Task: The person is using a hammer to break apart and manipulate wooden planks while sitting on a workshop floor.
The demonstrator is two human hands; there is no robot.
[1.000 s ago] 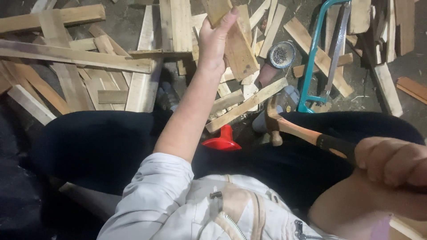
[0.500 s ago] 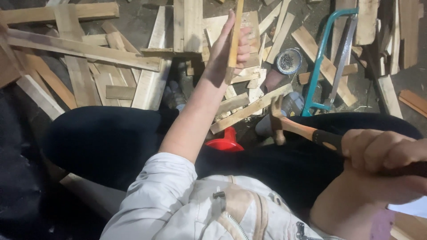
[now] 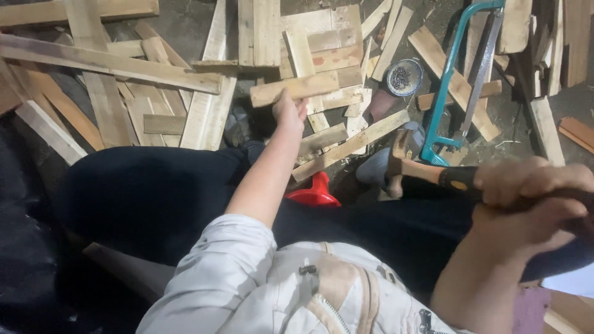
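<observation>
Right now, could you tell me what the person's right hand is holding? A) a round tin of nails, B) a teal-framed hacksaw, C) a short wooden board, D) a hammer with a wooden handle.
D: the right hand grips the hammer by its handle, while the left hand holds the short wooden board.

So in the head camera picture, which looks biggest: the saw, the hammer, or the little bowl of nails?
1. Teal saw, longest.
2. Hammer, though it is nearer the camera and its handle is partly hidden in the right hand.
3. Bowl of nails, smallest.
</observation>
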